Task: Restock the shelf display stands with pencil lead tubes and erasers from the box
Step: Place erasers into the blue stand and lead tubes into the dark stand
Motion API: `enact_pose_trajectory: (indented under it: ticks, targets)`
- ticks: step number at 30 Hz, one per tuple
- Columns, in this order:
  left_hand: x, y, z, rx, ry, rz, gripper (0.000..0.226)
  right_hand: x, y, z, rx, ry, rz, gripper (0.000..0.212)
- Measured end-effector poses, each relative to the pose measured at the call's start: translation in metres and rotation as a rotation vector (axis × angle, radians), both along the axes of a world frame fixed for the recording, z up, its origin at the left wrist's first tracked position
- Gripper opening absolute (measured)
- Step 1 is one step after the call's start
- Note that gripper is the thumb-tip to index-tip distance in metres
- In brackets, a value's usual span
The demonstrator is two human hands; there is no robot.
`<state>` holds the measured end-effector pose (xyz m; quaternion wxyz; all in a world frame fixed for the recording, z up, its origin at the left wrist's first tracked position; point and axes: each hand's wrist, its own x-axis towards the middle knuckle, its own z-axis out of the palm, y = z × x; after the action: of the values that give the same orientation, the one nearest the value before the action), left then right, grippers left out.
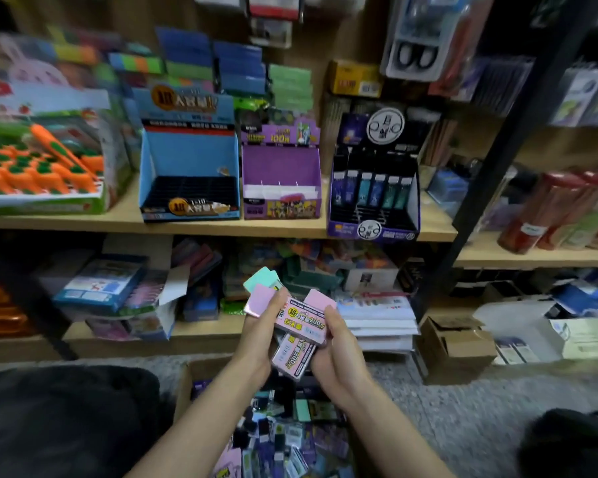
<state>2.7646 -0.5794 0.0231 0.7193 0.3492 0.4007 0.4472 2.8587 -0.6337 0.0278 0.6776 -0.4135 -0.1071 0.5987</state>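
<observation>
At least four erasers [302,322] are held near centre, above the open box [192,374]. The left hand [261,329] pinches one green and one pink. The right hand [332,353] curls around two pink sleeved ones. The far shelf [428,229] carries three display stands: a blue stand [187,150], a purple stand [280,163], and on the right a dark stand [387,125] holding six lead tubes [372,189].

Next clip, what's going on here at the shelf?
A person grips a handful of flat pink and mint-green packs with the left hand and right hand above the open cardboard box of stock on the floor. On the shelf ahead, the blue cardboard display stand looks almost empty; the black-and-purple stand holds one row of tubes.
</observation>
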Motion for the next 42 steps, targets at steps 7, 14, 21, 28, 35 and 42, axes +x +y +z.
enact_pose_trajectory:
  ticks: [7,14,21,28,35,42]
  targets:
    - [-0.028,0.012,0.058,0.024,-0.053,0.001,0.051,-0.023,0.022,0.078,-0.080,0.076,0.067,0.028]
    - [-0.038,0.035,0.098,0.079,-0.156,0.032,0.034,-0.029,0.044,0.122,-0.068,-0.254,0.089,0.015]
    - [-0.058,0.076,0.135,0.061,-0.379,0.071,0.033,-0.017,0.087,0.143,-0.023,-0.247,0.319,0.011]
    - [-0.095,0.122,0.154,0.149,-0.364,0.270,0.016,-0.007,0.154,0.173,0.058,-0.630,0.393,0.016]
    - [-0.124,0.145,0.141,0.178,-0.196,0.513,0.012,-0.010,0.238,0.220,0.285,-1.031,0.276,0.013]
    - [-0.131,0.153,0.138,0.152,-0.148,0.566,0.017,-0.034,0.316,0.227,0.500,-1.949,0.281,0.014]
